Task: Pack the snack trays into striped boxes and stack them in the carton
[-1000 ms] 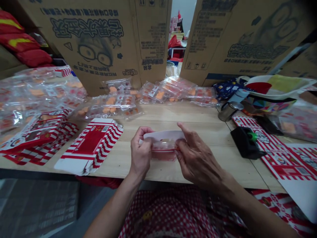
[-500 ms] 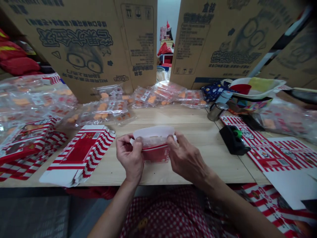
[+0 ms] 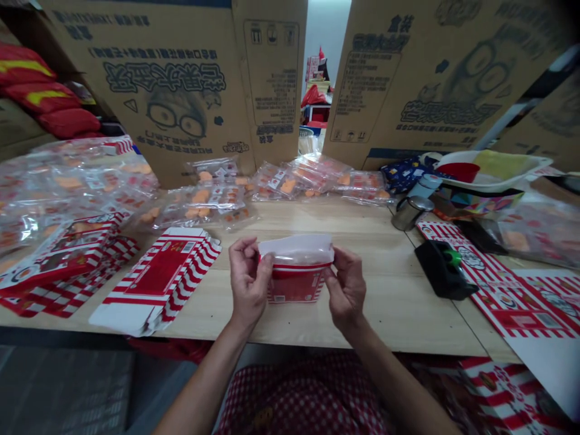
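Observation:
A small red and white carton point(image 3: 296, 284) stands upright on the wooden table in front of me, its white top flap raised at the far side. Clear plastic wrapping shows in its mouth. My left hand point(image 3: 250, 279) grips the carton's left side, thumb on the near edge. At the right side, my right hand point(image 3: 347, 287) holds it with the thumb at the front and the fingers behind. To the left lies a stack of flat red-striped cartons point(image 3: 158, 275).
Clear bags of orange pieces point(image 3: 203, 199) lie along the back, before tall cardboard boxes point(image 3: 181, 78). Filled striped boxes point(image 3: 67, 254) sit far left. On the right are a black tape dispenser point(image 3: 441, 272), a metal cup point(image 3: 411, 212), a white basin point(image 3: 534, 166) and flat striped sheets point(image 3: 521, 296).
My right hand has shifted from the carton's top right corner to its right side, and its fingers have turned. The carton's front shows more fully. The view has swung slightly left.

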Available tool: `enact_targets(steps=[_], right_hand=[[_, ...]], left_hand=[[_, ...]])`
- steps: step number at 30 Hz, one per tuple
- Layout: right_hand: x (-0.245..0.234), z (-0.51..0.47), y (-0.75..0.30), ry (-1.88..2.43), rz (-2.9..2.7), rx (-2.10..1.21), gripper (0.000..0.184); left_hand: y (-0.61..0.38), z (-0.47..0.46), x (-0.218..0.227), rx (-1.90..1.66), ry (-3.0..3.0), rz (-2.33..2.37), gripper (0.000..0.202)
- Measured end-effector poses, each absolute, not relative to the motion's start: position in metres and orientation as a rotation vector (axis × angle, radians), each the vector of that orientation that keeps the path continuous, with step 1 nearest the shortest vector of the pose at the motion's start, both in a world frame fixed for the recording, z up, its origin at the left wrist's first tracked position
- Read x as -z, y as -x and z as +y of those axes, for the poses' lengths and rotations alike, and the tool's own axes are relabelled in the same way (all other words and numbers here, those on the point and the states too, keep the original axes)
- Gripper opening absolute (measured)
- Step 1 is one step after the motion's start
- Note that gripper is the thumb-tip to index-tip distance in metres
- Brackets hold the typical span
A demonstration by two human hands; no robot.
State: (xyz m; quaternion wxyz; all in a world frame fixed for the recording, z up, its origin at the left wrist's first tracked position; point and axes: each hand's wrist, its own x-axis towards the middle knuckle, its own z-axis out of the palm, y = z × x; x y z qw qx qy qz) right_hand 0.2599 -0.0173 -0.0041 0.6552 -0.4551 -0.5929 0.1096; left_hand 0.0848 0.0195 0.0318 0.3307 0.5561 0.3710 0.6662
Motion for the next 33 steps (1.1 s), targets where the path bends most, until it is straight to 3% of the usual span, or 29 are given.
enact_targets(steps=[6, 10, 14, 17, 19, 27, 31, 33], right_hand=[[-0.012, -0.01, -0.28, 0.968, -1.754, 0.113, 0.038], [-0.032, -0.004, -0.3, 0.971, -1.807, -0.184, 0.027], [-0.04, 0.004, -0.307, 0.884, -1.699, -0.621, 0.043], [-0.046, 0.007, -0.311, 0.86, -1.812, -0.534, 0.023], [-0.05, 0.008, -0.314, 0.802, -1.887, -0.423, 0.021], [-0.08, 0.019, -0.328, 0.665, -2.298, -0.62, 0.046], [-0.087, 0.009, -0.329, 0.787, -2.484, -0.417, 0.052], [-0.089, 0.001, -0.327, 0.839, -2.433, -0.517, 0.048]], left_hand=[[-0.082, 0.017, -0.042, -1.523, -1.519, 1.005, 0.022], [-0.072, 0.025, -0.038, -1.437, -1.502, 0.787, 0.019], [-0.063, 0.035, -0.032, -1.384, -1.489, 0.77, 0.022], [-0.059, 0.037, -0.036, -1.253, -1.467, 0.748, 0.039], [-0.057, 0.037, -0.042, -1.12, -1.456, 0.712, 0.047], [-0.047, 0.041, -0.047, -1.106, -1.653, 0.654, 0.028], [-0.048, 0.034, -0.049, -1.067, -1.595, 0.563, 0.04], [-0.053, 0.028, -0.05, -1.087, -1.551, 0.582, 0.038]])
